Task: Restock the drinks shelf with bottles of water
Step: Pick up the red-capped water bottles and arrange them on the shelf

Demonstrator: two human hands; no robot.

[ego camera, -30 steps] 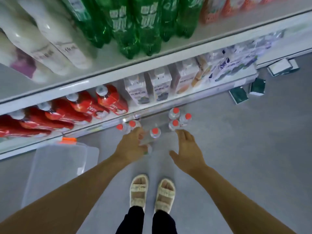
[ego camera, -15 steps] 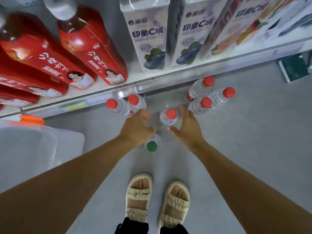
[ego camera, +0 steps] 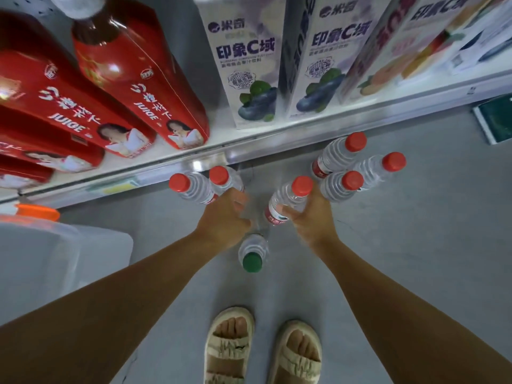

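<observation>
Right hand: my right hand [ego camera: 313, 220] curls round a red-capped water bottle [ego camera: 288, 200], centre frame, tilted.
Left hand: my left hand [ego camera: 224, 217] reaches beside two red-capped bottles [ego camera: 199, 184]; fingers blurred, grip unclear.
Floor: green-capped bottle [ego camera: 252, 254] below my hands; three more bottles [ego camera: 352, 167] at right.
Shelf: red juice bottles [ego camera: 133, 79], upper left.

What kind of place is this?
Most likely a shop aisle: a low shelf stocked with red juice bottles and blueberry drink cartons, with water bottles standing on the floor.
</observation>
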